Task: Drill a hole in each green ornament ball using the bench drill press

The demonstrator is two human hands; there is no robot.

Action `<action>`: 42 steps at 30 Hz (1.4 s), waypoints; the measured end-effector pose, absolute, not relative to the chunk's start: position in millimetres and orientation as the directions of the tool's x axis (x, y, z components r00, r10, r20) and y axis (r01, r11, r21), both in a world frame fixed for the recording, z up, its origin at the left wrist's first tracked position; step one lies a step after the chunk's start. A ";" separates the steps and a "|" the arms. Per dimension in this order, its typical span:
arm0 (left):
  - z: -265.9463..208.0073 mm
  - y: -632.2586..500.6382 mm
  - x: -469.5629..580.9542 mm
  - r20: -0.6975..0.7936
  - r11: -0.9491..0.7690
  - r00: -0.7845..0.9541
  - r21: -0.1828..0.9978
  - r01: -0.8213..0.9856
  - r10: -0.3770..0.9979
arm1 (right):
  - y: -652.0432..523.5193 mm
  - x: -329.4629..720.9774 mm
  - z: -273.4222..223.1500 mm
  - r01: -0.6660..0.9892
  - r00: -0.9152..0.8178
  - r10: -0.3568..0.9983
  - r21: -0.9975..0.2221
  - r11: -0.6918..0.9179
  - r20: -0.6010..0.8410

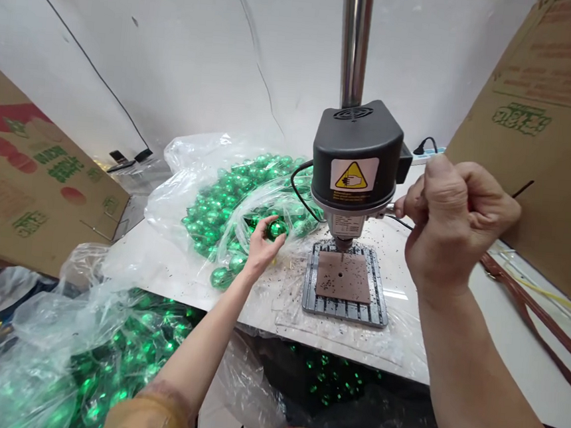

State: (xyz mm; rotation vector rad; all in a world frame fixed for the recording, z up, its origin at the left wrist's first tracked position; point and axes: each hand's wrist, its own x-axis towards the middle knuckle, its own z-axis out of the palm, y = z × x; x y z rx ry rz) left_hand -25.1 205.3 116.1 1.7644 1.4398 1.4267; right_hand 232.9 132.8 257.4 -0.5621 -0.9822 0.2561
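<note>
Between the thumb and fingers of my left hand [263, 249] is a shiny green ball [277, 229], held just left of the drill press. More green balls [227, 195] lie in a clear plastic bag [180, 158] behind that hand. My right hand [452, 218] is closed in a fist round the feed lever [390, 210] at the side of the drill press [356, 157]; most of the lever is hidden. Under the chuck [343, 242], a brown board [344, 277] with a dark hole rests on the slotted metal base [310, 303]. Dark shavings are scattered over both.
Cardboard boxes stand at the left [43, 179] and right [545, 150]. A large bag of green balls [123, 353] sits below the table's front edge, lower left. A brown strap [532, 309] and a power strip [425, 153] are on the right. A steel column [355, 47] rises behind the drill head.
</note>
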 end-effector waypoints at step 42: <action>73.9 151.6 70.7 0.247 -0.330 0.316 0.912 0.243 0.916 | 127.9 229.4 259.4 0.140 0.505 0.457 -0.592 0.794 0.732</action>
